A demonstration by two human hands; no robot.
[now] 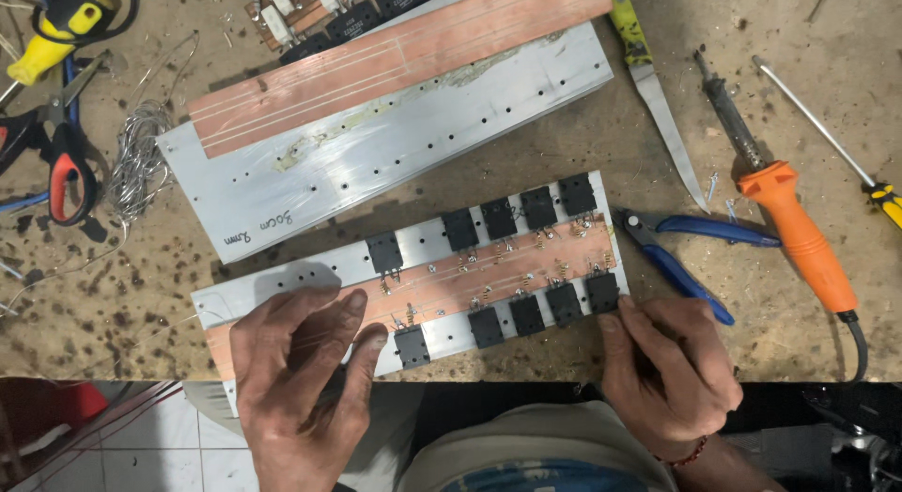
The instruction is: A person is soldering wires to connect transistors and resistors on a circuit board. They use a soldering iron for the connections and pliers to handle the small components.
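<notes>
The left hand (301, 379) lay open and flat on the transistor-lined heatsink board (423, 285); the right hand (667, 365) pinched its near corner.

far plate: bare aluminium plate w/ copper strip (376, 135)
right: orange soldering iron (794, 224), blue pliers (691, 252), knife (658, 97)
left: red scissors (61, 154), wire coil (136, 158)

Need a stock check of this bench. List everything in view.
aluminium plate with copper strip: one, silver and copper, near edge
black transistors: ten, two rows on it
second plate: one, silver and copper, behind
pliers: one, blue handles, right
soldering iron: one, orange handle, right
knife: one, yellow-green handle, top right
screwdriver: one, far right
scissors: one, red handles, left
wire coil: one, silver, left
left hand: on plate's left end
right hand: at plate's right end
</notes>
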